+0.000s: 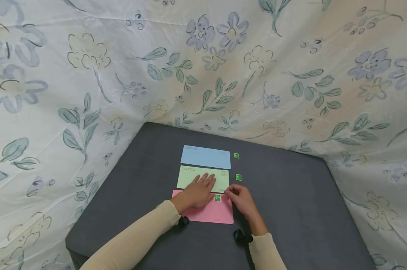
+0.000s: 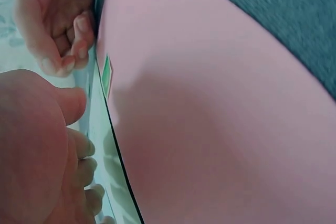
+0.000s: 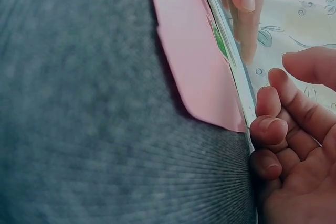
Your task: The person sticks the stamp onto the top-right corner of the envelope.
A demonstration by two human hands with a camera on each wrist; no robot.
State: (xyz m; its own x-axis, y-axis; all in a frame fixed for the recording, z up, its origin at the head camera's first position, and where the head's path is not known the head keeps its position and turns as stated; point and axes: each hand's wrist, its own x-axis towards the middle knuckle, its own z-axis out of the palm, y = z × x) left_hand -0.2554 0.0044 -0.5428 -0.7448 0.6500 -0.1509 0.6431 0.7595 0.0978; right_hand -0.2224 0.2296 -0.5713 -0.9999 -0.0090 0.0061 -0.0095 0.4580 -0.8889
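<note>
Three envelopes lie in a column: a blue envelope (image 1: pixel 205 156) farthest away, a light green envelope (image 1: pixel 190 178) in the middle and a pink envelope (image 1: pixel 213 213) nearest. My left hand (image 1: pixel 198 192) rests with spread fingers on the green envelope, its wrist over the pink one. A small green stamp (image 1: pixel 217 197) lies on the pink envelope's upper right part, between my hands. By the right edges of the green and pink envelopes is my right hand (image 1: pixel 241 199), fingers loosely bent. In the right wrist view its thumb (image 3: pixel 312 65) stands apart from the fingers, with nothing visible between them.
Right of the green envelope lies another green stamp (image 1: pixel 238 177), and a third stamp (image 1: pixel 236 155) is beside the blue one. Everything lies on a dark grey table (image 1: pixel 291 195). A flowered cloth (image 1: pixel 203 75) hangs behind the table and along its sides.
</note>
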